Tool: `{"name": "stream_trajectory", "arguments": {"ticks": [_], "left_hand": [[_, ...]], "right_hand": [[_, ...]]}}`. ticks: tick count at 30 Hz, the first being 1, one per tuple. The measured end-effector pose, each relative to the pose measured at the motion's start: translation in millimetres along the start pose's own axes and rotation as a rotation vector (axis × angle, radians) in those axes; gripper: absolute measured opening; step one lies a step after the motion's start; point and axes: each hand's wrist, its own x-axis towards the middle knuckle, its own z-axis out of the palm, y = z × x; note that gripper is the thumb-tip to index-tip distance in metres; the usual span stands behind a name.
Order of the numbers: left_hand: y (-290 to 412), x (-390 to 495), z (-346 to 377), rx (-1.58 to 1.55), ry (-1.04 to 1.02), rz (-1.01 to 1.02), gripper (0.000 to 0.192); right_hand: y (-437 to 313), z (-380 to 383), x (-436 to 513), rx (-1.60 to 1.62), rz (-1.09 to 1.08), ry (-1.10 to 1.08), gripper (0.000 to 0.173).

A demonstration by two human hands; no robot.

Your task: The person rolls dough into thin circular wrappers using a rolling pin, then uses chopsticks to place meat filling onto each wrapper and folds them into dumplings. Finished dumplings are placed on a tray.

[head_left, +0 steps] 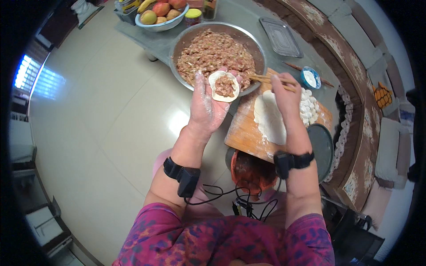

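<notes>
A round dough wrapper [214, 79] lies across the palm and fingers of my floury left hand [207, 103], with a mound of minced filling [225, 86] on its middle. My right hand [289, 96] grips wooden chopsticks [263, 78], their tips near the rim of a large steel bowl [173, 68] full of the same minced mixture [216, 50]. Beneath my right hand is a wooden board [241, 123] dusted with flour. On it rest flattened dough wrappers [270, 116], partly overlapping, and a heap of small dough pieces [308, 108].
A blue bowl of white powder [311, 77] sits by a thin rolling pin [293, 66]. Behind stand a metal tray [281, 37] and a fruit bowl [159, 26]. Below the board is a red-lined bin [248, 166]. Black cables [244, 199] run between my arm straps.
</notes>
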Motion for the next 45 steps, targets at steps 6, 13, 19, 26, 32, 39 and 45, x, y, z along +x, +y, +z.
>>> {"name": "stream_trajectory", "arguments": {"ticks": [6, 13, 19, 26, 32, 39, 45], "left_hand": [[-15.5, -17.1, 11.0, -0.084, -0.145, -0.219, 0.058], [-52.8, -46.5, 23.6, -0.001, -0.168, -0.468, 0.066], [-66.4, -49.9, 32.0, 0.044, -0.193, -0.530, 0.072], [-75.9, -52.9, 29.1, 0.101, -0.259, -0.499, 0.062], [-86.1, -59.1, 28.7, 0.352, -0.330, -0.427, 0.051], [-79.1, -60.3, 31.3, 0.198, -0.301, -0.365, 0.049], [-74.2, -62.7, 33.0, 0.218, -0.297, -0.337, 0.056]], "right_hand": [[2.0, -4.1, -73.0, -0.091, -0.101, 0.063, 0.015], [-10.7, -41.0, -128.9, -0.730, -0.933, -0.051, 0.026], [-11.6, -49.3, -138.2, -0.809, -1.064, 0.082, 0.025], [-12.1, -55.4, -128.6, -0.616, -0.842, 0.105, 0.019], [-21.1, -45.4, -116.5, -0.308, -0.580, 0.267, 0.019], [-33.7, -43.2, -139.1, -0.209, -0.574, 0.359, 0.025], [-48.9, -52.2, -141.4, -0.369, -0.566, 0.222, 0.026]]}}
